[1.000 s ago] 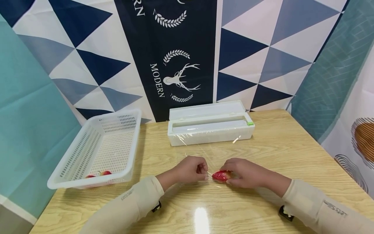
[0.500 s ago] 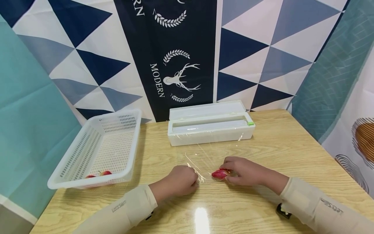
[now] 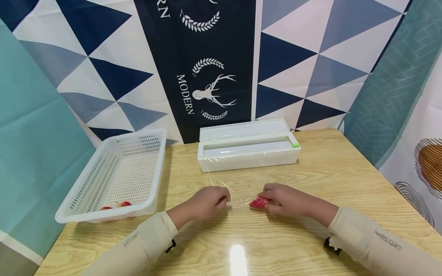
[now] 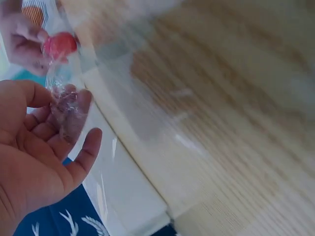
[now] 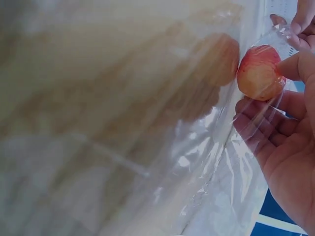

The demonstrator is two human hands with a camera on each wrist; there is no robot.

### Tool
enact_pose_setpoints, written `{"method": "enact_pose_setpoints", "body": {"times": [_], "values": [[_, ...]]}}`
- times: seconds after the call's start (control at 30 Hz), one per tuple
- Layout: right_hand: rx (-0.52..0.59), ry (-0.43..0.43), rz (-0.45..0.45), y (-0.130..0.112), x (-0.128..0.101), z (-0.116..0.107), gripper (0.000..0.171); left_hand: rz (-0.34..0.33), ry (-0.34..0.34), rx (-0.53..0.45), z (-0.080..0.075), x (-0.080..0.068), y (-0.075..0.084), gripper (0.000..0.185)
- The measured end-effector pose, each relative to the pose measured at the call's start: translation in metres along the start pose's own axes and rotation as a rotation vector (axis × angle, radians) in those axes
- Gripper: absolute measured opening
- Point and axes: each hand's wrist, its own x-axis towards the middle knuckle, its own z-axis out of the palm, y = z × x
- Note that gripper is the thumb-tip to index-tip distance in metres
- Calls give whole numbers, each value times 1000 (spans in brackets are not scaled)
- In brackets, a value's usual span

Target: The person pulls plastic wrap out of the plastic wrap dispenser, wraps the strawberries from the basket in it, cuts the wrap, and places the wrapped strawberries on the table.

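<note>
A small red and yellow apple [image 3: 259,203] is wrapped in clear plastic wrap [image 5: 197,167] just above the wooden table. My right hand [image 3: 284,201] grips it between thumb and fingers; in the right wrist view the film stretches tight over the apple [image 5: 260,73]. To its left, my left hand [image 3: 207,201] pinches a gathered end of the wrap between thumb and fingers. The left wrist view shows this bunched film [image 4: 66,105] crumpled against the fingers, its other end leading to the apple. A thin sheet also stretches back toward the white dispenser box [image 3: 248,163].
The dispenser's lid [image 3: 245,129] stands raised against the patterned backdrop, with a green slider [image 3: 295,145] at its right end. At the left, a white perforated basket [image 3: 157,168] holds a few apples [image 3: 124,204] near its front. The wooden table [image 3: 276,245] runs toward me.
My left hand has moved leftward, away from the apple, drawing the wrap into a twisted strand. The right hand keeps hold of the apple and has shifted slightly left.
</note>
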Motion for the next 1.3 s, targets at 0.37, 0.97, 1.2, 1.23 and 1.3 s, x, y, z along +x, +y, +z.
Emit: {"method": "enact_pose_setpoints", "body": {"times": [0.37,0.97,1.2,1.23,1.3], "values": [[237,-95,133,11,15,-9,11,-191,-21,-295,1,5,-25,9],[-41,79,112,18,30,-10,15,-250,61,-115,7,16,-36,8],[-70,152,139,13,29,-16,22,-208,233,76,3,25,-21,11],[-83,177,118,13,28,-19,19,-178,261,100,2,29,-15,11],[-103,222,81,12,23,-26,13,-95,278,123,1,37,-3,12]]}}
